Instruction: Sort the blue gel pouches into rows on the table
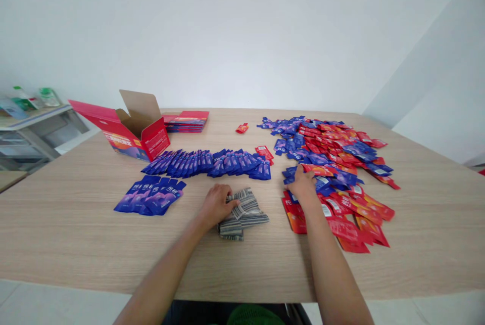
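My left hand (215,204) rests on a folded grey striped cloth (244,215) near the table's front middle, fingers curled on its edge. My right hand (303,183) lies on the left side of a big loose pile of red and blue sachets (337,163), fingertips touching blue ones; whether it grips one I cannot tell. A long overlapping row of blue sachets (212,163) runs across the middle. A smaller fan of blue sachets (151,196) sits to the left of my left hand.
An open red cardboard box (134,135) lies on its side at the back left of the wooden table (76,229). A stack of flat red boxes (187,121) sits behind it. One red sachet (241,128) lies alone. A shelf (34,128) stands far left.
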The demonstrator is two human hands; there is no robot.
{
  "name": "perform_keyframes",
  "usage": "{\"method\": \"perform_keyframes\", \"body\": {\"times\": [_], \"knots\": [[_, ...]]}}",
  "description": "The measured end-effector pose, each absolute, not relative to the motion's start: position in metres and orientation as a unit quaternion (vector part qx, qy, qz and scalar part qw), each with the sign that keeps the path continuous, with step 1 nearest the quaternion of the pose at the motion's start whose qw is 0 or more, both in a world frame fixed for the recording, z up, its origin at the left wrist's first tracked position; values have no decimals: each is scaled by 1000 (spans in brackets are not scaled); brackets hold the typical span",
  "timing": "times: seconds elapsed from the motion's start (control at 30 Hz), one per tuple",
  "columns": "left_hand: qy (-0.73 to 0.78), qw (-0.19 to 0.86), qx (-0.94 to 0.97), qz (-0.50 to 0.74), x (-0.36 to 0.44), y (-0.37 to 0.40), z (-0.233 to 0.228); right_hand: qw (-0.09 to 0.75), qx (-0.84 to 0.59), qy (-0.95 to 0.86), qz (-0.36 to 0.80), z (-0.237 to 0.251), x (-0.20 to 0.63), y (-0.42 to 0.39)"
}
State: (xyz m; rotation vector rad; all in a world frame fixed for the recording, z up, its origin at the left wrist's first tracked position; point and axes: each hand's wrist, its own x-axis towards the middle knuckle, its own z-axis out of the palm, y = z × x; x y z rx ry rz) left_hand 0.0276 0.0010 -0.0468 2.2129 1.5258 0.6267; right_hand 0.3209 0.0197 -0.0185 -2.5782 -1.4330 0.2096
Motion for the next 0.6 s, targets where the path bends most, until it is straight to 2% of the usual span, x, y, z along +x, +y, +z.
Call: {"method": "perform_keyframes", "body": {"times": [0.17, 0.3, 0.43, 0.6], "knots": [[530, 350, 690, 346, 28, 7, -47, 130, -837, -523, 99, -23, 314, 28], [476, 543, 526, 449, 28, 9, -41, 138, -816, -547, 123, -26, 308, 31], [417, 693, 360, 465, 30, 3, -35, 150, -811, -550, 133, -30, 311, 32], [393, 765, 316, 402, 36, -3, -36, 178, -799, -556, 142, -31, 325, 33]]}}
